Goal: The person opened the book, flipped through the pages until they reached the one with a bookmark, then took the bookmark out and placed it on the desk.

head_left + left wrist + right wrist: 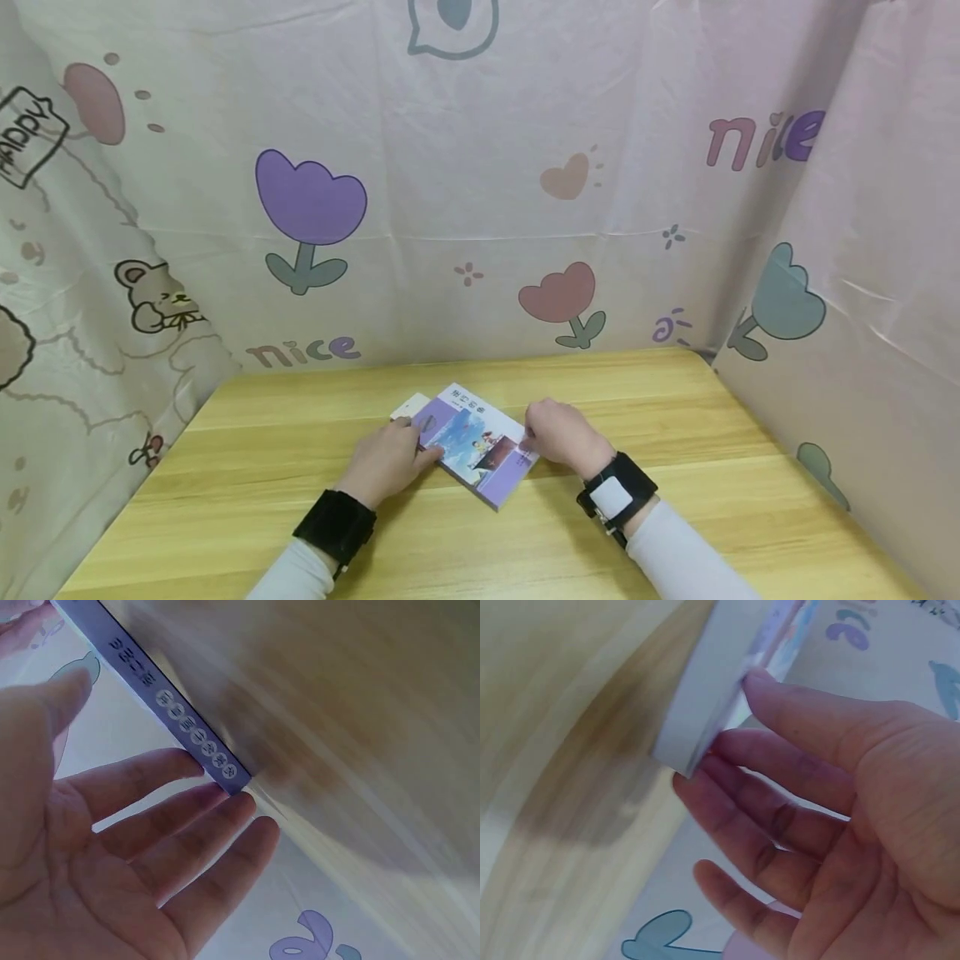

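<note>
A book [476, 446] with a purple and white cover and a blue illustration lies slanted on the wooden table. My left hand [386, 462] is at its left edge, fingers extended and fingertips touching the end of the purple spine [172, 712] in the left wrist view. The left thumb lies apart from the fingers, close to the cover's edge. At the opposite side, my right hand [562, 433] pinches the book's edge, with the thumb on the cover side and fingertips by the white page block [705, 697].
A pale cream flat piece [408, 406] sticks out behind the book's left corner. The light wood table [300, 417] spreads around the book. A printed cloth [450, 317] hangs along the table's back and both sides.
</note>
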A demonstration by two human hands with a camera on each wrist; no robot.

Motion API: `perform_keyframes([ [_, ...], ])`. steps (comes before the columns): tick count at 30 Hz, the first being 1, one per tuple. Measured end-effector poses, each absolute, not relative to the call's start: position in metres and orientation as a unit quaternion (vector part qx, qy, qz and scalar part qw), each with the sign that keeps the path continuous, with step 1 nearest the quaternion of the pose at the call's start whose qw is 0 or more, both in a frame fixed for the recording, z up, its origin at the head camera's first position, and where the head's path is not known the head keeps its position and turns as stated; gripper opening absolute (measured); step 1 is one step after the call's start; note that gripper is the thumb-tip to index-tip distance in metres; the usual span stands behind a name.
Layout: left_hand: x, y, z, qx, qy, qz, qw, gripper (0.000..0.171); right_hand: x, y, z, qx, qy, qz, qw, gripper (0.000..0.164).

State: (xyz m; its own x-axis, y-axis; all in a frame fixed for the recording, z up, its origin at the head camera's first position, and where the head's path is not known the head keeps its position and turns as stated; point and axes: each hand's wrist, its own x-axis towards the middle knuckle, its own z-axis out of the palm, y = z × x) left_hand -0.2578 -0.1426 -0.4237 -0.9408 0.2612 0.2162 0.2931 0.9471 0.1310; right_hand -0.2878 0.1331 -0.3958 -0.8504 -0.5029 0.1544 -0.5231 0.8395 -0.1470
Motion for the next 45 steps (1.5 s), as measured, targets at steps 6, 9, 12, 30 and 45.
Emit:
perform_keyframes([
  [6, -0.256, -0.141, -0.425, -0.148, -0.983, -0.082, 0.069, 0.074, -0.273, 0.129, -0.394, 0.274, -0.957, 0.085, 0.043, 0.024],
  [9, -0.254, -0.141, -0.425, -0.165, -0.979, -0.090, 0.083, 0.069, -0.265, 0.126, -0.395, 0.276, -0.956, 0.087, 0.041, 0.024],
  [12, -0.252, -0.140, -0.424, -0.180, -0.973, -0.101, 0.105, 0.056, -0.257, 0.124, -0.393, 0.283, -0.954, 0.084, 0.043, 0.025],
  [30, -0.239, -0.125, -0.419, -0.228, -0.966, -0.079, 0.098, 0.041, -0.225, 0.112, -0.385, 0.322, -0.946, 0.036, 0.027, 0.032],
  [45, -0.227, -0.120, -0.408, -0.271, -0.957, -0.088, 0.058, 0.048, -0.224, 0.115, -0.382, 0.317, -0.947, 0.047, 0.002, 0.028],
])
